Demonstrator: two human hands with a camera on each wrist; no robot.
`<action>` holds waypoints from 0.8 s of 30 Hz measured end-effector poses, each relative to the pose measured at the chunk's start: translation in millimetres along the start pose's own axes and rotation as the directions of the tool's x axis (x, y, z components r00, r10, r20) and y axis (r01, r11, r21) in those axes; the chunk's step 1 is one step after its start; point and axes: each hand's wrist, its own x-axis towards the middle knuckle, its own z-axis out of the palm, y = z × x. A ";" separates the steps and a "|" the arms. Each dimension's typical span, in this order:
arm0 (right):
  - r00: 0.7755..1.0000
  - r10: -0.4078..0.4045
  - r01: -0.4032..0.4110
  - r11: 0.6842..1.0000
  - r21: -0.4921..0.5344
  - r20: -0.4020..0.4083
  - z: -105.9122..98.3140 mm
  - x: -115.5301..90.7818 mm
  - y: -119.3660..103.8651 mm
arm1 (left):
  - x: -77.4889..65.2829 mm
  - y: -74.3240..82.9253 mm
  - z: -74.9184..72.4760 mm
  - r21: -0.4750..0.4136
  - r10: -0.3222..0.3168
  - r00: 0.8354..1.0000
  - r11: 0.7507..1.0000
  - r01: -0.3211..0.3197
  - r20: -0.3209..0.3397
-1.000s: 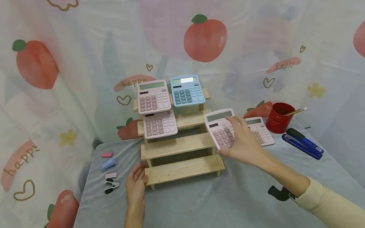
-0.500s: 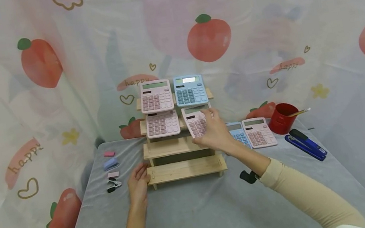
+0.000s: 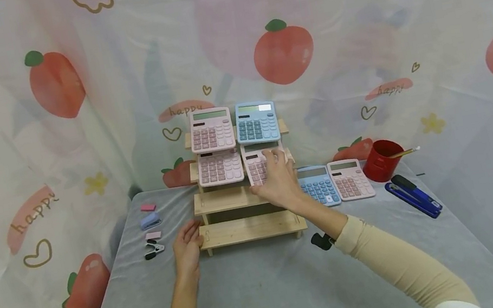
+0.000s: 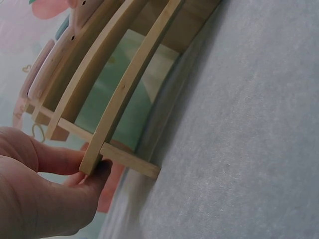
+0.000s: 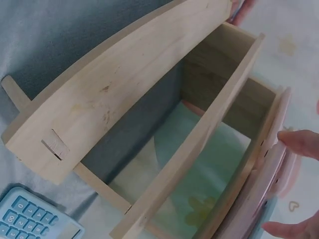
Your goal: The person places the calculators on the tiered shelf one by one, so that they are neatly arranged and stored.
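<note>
My right hand point(image 3: 279, 178) holds a pink calculator point(image 3: 255, 166) by its sides, leaning on the second-highest step of a wooden stepped rack point(image 3: 250, 229). Left of it on that step leans another pink calculator point(image 3: 219, 168). Above them, the top step bears a pink calculator point(image 3: 211, 130) and a blue calculator point(image 3: 256, 123). My left hand point(image 3: 187, 249) pinches the left end of the lowest step; the left wrist view shows thumb and fingers around that wooden end point(image 4: 92, 159). The two lower steps bear nothing. In the right wrist view, fingertips touch the held calculator's edge point(image 5: 249, 199).
On the table right of the rack lie a blue calculator point(image 3: 317, 188) and a pink calculator point(image 3: 351, 179). Beyond are a red cup point(image 3: 379, 162) with a pencil and a blue stapler point(image 3: 413, 196). At left sit a small stapler point(image 3: 150, 220), a clip point(image 3: 154, 249) and pink blocks point(image 3: 148, 207).
My right hand has carried the pink calculator leftward from above the table onto the second-highest step, uncovering the blue calculator on the table. My left hand stays at the rack's end.
</note>
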 end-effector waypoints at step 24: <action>0.998 -0.037 0.033 0.995 -0.098 -0.043 13.2 21.5 1.2 | -3.5 2.6 2.1 0.000 -0.005 1.000 1.000 0.005 -0.010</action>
